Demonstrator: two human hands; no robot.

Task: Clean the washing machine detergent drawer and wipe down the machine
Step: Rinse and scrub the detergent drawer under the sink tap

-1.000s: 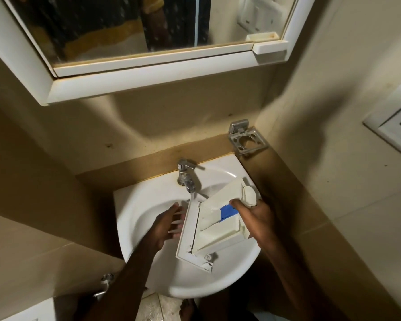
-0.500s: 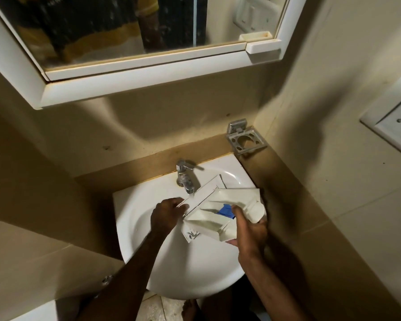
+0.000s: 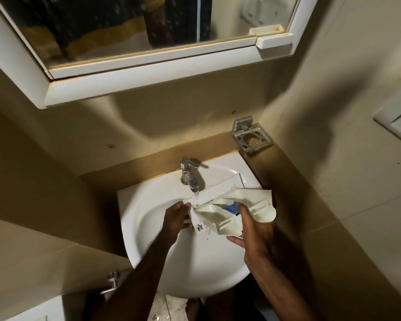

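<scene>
Detergent drawer (image 3: 229, 212), no legible writing, gripped by both hands, left (image 3: 175, 220) and right (image 3: 252, 230), under tap (image 3: 190, 174).

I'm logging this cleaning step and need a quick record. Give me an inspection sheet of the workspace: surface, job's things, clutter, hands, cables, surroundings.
Surface: white basin, wall-mounted.
Job's things: detergent drawer held tilted over the basin under the tap; water runs onto it; blue insert inside.
Clutter: nothing seen.
Hands: left hand grips the drawer's front end; right hand grips its far side, a finger by the blue insert.
Cables: nothing seen.
Surroundings: mirror cabinet above; empty metal holder on the wall; white wall plate to the right; valve below the basin.
</scene>
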